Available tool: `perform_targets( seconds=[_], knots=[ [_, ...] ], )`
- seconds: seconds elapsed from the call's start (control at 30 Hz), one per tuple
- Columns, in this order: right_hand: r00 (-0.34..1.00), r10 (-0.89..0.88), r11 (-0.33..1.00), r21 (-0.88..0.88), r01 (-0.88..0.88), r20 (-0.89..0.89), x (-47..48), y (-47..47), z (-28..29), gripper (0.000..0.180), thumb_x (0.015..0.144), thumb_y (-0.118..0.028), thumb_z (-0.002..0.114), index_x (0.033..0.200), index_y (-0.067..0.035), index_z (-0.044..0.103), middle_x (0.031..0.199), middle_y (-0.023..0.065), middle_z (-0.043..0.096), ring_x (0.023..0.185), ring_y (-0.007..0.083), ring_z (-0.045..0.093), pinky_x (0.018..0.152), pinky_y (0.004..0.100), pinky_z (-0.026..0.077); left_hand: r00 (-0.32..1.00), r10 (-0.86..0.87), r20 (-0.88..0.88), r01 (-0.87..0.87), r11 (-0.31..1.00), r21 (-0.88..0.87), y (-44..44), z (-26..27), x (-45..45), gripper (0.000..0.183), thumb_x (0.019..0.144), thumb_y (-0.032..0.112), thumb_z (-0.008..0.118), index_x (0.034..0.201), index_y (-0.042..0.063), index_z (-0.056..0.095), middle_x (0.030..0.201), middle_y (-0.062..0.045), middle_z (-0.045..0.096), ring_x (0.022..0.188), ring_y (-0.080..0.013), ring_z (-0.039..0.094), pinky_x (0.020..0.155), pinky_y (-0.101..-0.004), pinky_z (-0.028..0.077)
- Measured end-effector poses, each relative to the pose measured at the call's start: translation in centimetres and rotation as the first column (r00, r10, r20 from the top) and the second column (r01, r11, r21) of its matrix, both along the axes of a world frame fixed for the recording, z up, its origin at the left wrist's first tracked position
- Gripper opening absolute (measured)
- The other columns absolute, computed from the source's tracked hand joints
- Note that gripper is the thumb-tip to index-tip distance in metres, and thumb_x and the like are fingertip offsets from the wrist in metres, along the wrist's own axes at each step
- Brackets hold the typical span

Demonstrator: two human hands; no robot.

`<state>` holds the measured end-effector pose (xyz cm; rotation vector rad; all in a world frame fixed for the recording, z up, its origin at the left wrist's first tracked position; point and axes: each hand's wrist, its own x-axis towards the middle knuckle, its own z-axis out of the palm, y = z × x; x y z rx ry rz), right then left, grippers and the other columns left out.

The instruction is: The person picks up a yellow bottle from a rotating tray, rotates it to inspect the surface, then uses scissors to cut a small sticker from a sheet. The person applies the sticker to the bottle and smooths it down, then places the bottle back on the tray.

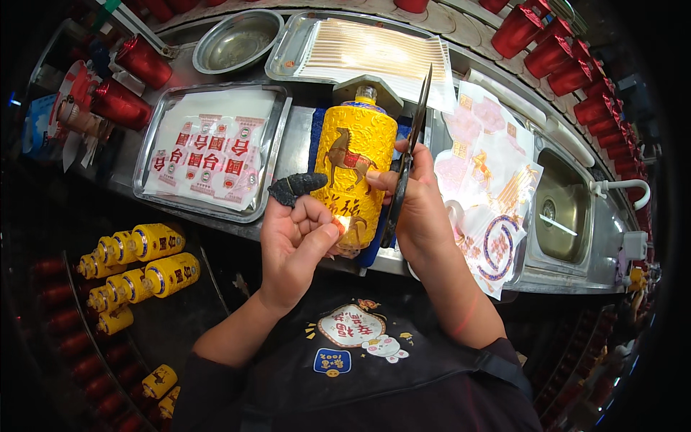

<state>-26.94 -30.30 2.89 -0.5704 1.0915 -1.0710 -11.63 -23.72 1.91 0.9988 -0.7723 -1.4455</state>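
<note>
A yellow embossed bottle (pixel 332 121) with a brown horse picture and dark writing lies on a blue cloth (pixel 318 121), its clear neck pointing away from me. My left hand (pixel 297 237) is at its lower left side, the index finger in a black ribbed finger cover (pixel 297 186). Thumb and fingers there pinch a small, partly see-through printed decal (pixel 354 229) in front of the bottle's lower end. My right hand (pixel 418 200) holds dark, long-bladed scissors (pixel 413 140), seen nearly edge-on with the tip pointing away. Its thumb lies against the bottle's right side.
A metal tray (pixel 141 173) of red-printed decal sheets stands left. Behind are a metal bowl (pixel 237 43) and gold-striped sheets (pixel 372 48). More decal sheets (pixel 486 140) lie right, beside a sink (pixel 564 210). Red bottles (pixel 515 32) line the back; yellow bottles (pixel 173 274) stand lower left.
</note>
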Motion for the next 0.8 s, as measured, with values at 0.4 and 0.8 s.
perform_targets(
  seconds=[0.4, 0.8],
  knots=[
    [0.995, 0.028, 1.000, 0.007, -0.029, 0.091, -0.3, -0.6, -0.8, 0.057, 0.073, 0.000, 0.070, 0.120, -0.012, 0.040, 0.105, 0.0104, 0.056, 0.096, 0.0211, 0.059, 0.085, 0.0323, 0.047, 0.995, 0.029, 0.098, -0.026, 0.999, -0.034, -0.2, -0.1, -0.3, 0.036, 0.089, 0.000, 0.057, 0.122, 0.001, 0.043, 0.086, -0.003, 0.055, 0.068, -0.0046, 0.053, 0.059, -0.0178, 0.044],
    [1.000, 0.007, 0.994, -0.107, -0.004, 0.030, -0.2, -0.4, -1.5, 0.061, 0.075, -0.002, 0.073, 0.123, -0.005, 0.037, 0.108, 0.0125, 0.058, 0.096, 0.0197, 0.062, 0.086, 0.0318, 0.051, 0.996, 0.053, 0.077, -0.049, 0.998, -0.049, -0.6, -0.3, -0.1, 0.027, 0.087, 0.002, 0.060, 0.111, 0.002, 0.048, 0.084, -0.002, 0.058, 0.066, -0.0051, 0.055, 0.057, -0.0176, 0.047]
  ],
)
